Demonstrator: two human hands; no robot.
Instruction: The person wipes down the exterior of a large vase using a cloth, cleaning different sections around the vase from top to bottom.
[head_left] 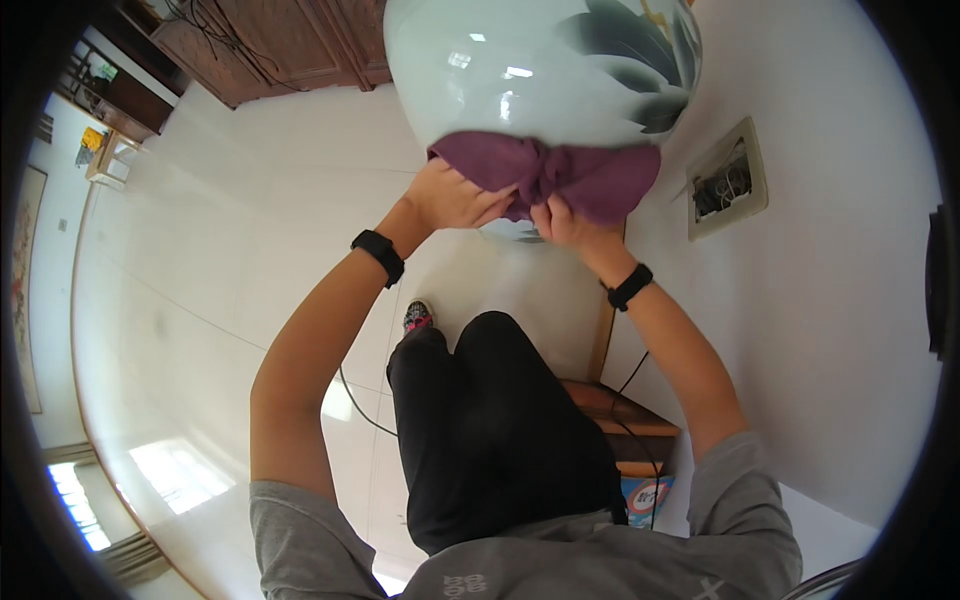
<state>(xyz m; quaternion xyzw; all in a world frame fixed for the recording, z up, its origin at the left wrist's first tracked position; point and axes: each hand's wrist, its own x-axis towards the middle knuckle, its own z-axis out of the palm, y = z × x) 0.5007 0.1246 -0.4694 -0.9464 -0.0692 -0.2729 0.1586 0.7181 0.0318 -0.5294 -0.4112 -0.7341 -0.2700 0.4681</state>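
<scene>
A purple cloth (603, 180) lies bunched against the lower part of a large glossy vase (470, 75), pale with dark leaf patterns. My left hand (455, 195) grips the left part of the cloth, its fingers curled at the fabric. Close beside it, my right hand (565, 218) pinches the cloth just below its twisted middle. The cloth's right end spreads out beyond my right hand. Both wrists wear black bands. Part of the vase's base shows beneath the hands.
Right of the vase, an open wall box (728, 180) holds wires. A wooden cabinet (290, 45) stands at the upper left. Beside my legs are a small wooden unit (640, 425) and a black cable (362, 412) on the floor.
</scene>
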